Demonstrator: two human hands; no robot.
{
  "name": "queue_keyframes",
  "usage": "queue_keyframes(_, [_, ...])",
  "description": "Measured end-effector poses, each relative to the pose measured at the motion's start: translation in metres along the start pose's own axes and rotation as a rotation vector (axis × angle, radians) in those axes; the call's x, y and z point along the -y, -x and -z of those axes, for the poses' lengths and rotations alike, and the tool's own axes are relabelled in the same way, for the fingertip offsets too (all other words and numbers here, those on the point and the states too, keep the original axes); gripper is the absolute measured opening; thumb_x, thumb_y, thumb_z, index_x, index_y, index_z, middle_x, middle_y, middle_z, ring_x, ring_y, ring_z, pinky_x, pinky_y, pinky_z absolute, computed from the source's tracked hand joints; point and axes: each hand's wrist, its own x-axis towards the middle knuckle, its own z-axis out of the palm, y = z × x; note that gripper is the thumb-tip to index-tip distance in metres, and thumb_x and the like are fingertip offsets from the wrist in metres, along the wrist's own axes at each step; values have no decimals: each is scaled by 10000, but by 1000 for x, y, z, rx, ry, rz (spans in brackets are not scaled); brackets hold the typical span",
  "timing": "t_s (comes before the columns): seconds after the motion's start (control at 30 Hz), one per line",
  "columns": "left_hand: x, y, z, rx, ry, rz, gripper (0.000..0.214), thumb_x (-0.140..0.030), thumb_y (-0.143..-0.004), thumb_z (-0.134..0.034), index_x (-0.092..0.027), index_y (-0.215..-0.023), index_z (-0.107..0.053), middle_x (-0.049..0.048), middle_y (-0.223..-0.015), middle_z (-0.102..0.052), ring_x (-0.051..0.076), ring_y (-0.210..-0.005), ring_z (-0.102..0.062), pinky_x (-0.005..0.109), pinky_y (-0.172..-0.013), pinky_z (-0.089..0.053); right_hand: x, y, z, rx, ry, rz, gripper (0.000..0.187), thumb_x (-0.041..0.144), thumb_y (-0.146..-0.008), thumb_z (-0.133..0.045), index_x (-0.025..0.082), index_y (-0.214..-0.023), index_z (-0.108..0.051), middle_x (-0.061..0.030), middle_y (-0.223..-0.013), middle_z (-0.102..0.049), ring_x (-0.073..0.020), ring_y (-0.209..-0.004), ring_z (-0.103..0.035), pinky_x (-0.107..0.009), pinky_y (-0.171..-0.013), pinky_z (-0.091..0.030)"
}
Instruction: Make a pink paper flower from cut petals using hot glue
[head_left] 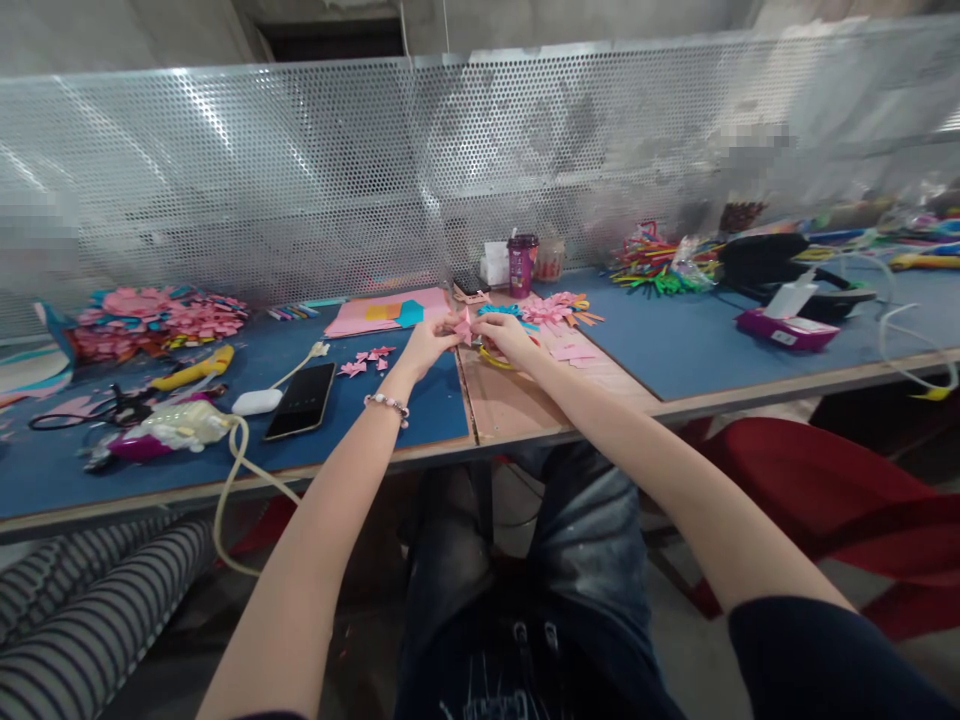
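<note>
Between my two hands is a small pink folded paper flower (466, 327), raised over the table's middle. My left hand (429, 343) pinches its left side, and a beaded bracelet circles that wrist. From the right, the fingertips of my right hand (504, 333) close on the same piece. Under and beyond my right hand lie a heap of pink paper pieces (553, 308) and some blue strips (517, 313). Several small pink paper pieces (366, 362) rest on the blue mat left of my left hand. Behind it are pink paper sheets (360, 315).
A phone (301, 400), a white earbud case (257, 402), a yellow-handled tool (193, 368) and a large paper pile (157, 318) occupy the left. A purple cup (522, 265) stands at the back, before a perforated metal screen (300, 170). Rightward are colourful strips (656, 262) and a purple box (787, 328).
</note>
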Motion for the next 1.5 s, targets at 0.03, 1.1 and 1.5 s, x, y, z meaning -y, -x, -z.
queue_keyframes(0.03, [1,0,0,-5,2,2,301,-206,-650,-765,-136,-936,-698,36,-854,-691,132,-737,-618,280,-730,-520,0,0,0,2,-3,-2,115,270,-758,-652,178,-754,-584,85,-422,-419,-46,-317,-283,-169,-300,-173])
queue_keyframes(1.1, [-8,6,-5,-3,75,7,453,-78,-666,-686,-185,-1071,-513,13,-781,-661,143,-702,-661,289,-714,-526,-6,-7,-5,-3,76,-74,194,225,-774,-609,158,-599,-559,21,-446,-500,-66,-352,-394,-188,-318,-286])
queue_keyframes(1.5, [-6,4,-2,-11,222,171,426,-61,-616,-708,-140,-1021,-601,27,-750,-674,137,-667,-641,309,-732,-523,-11,-8,-7,32,188,56,201,230,-805,-594,167,-619,-549,39,-470,-472,-60,-364,-386,-180,-332,-283])
